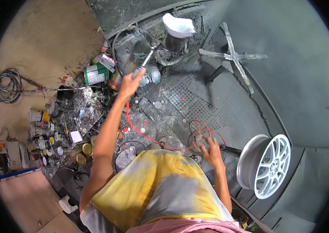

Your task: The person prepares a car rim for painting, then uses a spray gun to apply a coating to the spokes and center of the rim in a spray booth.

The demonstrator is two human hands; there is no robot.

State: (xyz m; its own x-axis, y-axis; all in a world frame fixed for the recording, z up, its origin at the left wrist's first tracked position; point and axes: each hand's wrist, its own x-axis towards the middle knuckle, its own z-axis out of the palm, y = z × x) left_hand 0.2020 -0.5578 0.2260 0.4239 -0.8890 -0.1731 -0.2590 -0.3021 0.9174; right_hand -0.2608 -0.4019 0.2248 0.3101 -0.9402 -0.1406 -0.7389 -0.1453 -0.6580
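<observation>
The silver-shafted tool in the left hand looks light and stiff, probably slick where the metal is bare; the thicker grip end, where the fingers curl around it, seems the place to hold. It points up and away from that hand, toward the dark cup with a white paper-like cone. The shaft is narrow, shiny and ridged (its exact kind I cannot tell). The right hand has fingers spread, apparently empty, between the red hose and the white wheel rim.
</observation>
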